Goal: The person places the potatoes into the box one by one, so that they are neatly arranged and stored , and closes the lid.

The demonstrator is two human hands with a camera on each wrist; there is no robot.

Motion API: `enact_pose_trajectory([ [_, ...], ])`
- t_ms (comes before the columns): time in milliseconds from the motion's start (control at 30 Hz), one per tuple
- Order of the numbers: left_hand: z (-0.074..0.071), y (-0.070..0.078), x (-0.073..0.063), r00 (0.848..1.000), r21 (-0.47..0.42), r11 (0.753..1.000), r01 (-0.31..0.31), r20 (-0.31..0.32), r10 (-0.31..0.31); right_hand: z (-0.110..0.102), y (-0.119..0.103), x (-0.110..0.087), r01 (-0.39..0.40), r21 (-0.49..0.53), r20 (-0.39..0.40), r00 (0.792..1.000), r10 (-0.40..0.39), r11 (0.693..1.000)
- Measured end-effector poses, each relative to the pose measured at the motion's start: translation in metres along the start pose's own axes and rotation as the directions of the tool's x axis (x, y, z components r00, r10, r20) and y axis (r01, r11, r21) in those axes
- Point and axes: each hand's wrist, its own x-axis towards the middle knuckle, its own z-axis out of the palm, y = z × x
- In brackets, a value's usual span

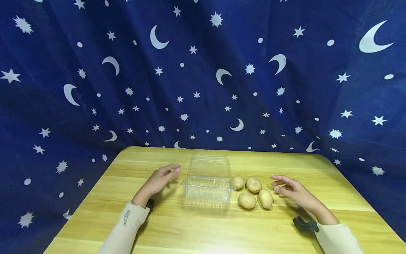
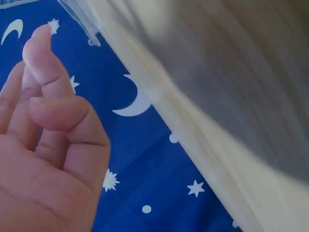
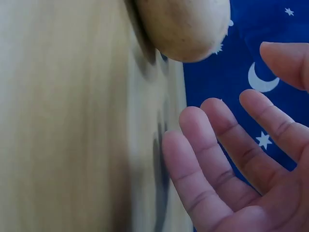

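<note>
A clear plastic clamshell box [image 1: 207,192] stands mid-table with its lid [image 1: 209,166] raised. To its right lie several potatoes [image 1: 247,200] in a loose cluster. My left hand [image 1: 161,179] hovers left of the box, apart from it, fingers loosely bent and holding nothing. My right hand [image 1: 295,192] is held just right of the potatoes without touching them, its fingers relaxed and spread. In the right wrist view the nearest potato [image 3: 186,26] shows beyond the fingertips. A corner of the clear box [image 2: 79,17] appears at the top of the left wrist view.
The wooden table [image 1: 171,229] has rounded far corners. Behind it hangs a dark blue curtain [image 1: 203,77] with white moons and stars. A black wrist strap [image 1: 306,224] sits on the right wrist, and light sleeves cover both forearms.
</note>
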Motion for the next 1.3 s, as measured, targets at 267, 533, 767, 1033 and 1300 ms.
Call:
enact_pose_trajectory([
  [267,0.003,0.004,0.0,0.993,-0.108,0.992,0.061,0.11,-0.049,0.005,0.002,-0.002,0.005,0.092,0.062,0.998,-0.011,0.996],
  [533,0.008,0.01,-0.003,0.958,-0.216,0.964,0.155,0.27,-0.094,0.007,0.004,-0.005,-0.07,0.064,0.073,0.995,0.065,0.996],
  [767,0.005,0.008,-0.003,0.922,-0.275,0.952,0.137,0.387,-0.021,0.005,0.008,-0.005,-0.032,0.145,0.099,0.995,0.018,0.989],
  [1033,0.004,0.007,0.001,0.917,-0.266,0.955,0.133,0.398,-0.017,0.007,0.008,-0.001,0.003,0.134,0.116,0.993,-0.019,0.991],
  [1300,0.006,0.007,0.001,0.91,-0.242,0.963,0.119,0.415,-0.008,0.012,0.006,0.001,0.048,0.072,0.126,0.99,-0.057,0.996],
])
